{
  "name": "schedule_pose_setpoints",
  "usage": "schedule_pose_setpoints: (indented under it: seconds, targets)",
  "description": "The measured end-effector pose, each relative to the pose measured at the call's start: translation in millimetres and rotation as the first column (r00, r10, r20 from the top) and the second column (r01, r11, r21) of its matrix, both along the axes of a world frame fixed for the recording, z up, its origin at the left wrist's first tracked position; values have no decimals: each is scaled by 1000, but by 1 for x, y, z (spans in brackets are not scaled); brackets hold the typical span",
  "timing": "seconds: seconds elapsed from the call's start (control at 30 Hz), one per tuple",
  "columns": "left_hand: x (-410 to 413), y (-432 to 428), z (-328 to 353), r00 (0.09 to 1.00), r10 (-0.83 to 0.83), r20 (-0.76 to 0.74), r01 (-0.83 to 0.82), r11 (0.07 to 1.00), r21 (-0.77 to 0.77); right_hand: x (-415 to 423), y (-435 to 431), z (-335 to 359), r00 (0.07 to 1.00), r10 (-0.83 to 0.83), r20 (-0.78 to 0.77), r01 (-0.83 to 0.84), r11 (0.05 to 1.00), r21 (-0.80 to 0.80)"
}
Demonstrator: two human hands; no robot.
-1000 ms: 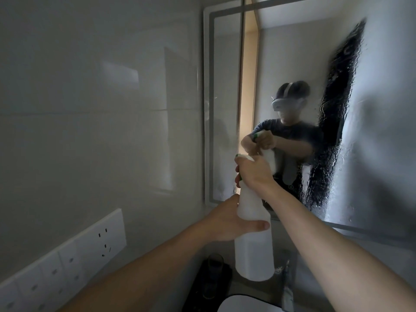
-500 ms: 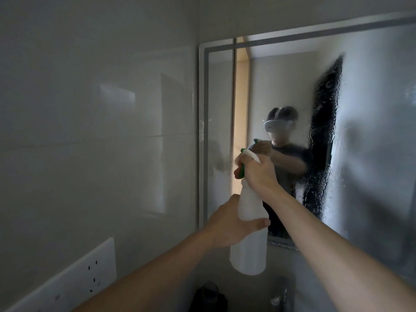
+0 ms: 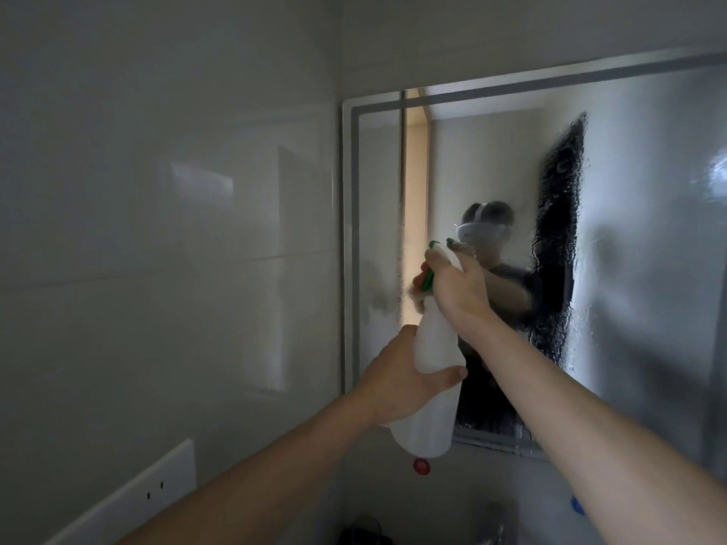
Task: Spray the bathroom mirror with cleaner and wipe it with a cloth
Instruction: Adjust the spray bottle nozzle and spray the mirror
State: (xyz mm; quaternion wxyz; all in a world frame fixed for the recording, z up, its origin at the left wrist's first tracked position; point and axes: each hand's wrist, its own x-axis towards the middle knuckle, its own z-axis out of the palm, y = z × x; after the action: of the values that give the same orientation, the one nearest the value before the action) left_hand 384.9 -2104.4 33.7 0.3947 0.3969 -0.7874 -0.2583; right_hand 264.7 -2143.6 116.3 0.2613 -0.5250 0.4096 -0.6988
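Left hand (image 3: 397, 383): fingers and thumb are curled round the white spray bottle (image 3: 434, 348) at its body. Right hand (image 3: 460, 293): fingers are wrapped over its green trigger head (image 3: 429, 279). The bottle is held up before the droplet-streaked mirror (image 3: 649, 230).

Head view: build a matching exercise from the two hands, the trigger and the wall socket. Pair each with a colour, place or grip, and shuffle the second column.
Column one:
1. left hand
2. right hand
3. trigger
4. socket

Column two:
A. green
B. low on the wall, at the left
C. holds the bottle by its body
D. grips the bottle's top

Pairs: 1-C, 2-D, 3-A, 4-B
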Motion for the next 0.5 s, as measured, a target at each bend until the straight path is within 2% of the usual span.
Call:
schedule_pose_setpoints:
  seconds: [0.3, 0.5]
  targets:
    - [-3, -5, 17, 993, -11, 118, 19, 998, -64, -2, 2, 25, 995, -37, -97, 42, 998, 48]
    - [-10, -7, 29, 991, -10, 132, 23, 995, -95, -6, 2, 39, 985, -43, -165, 55, 996, 67]
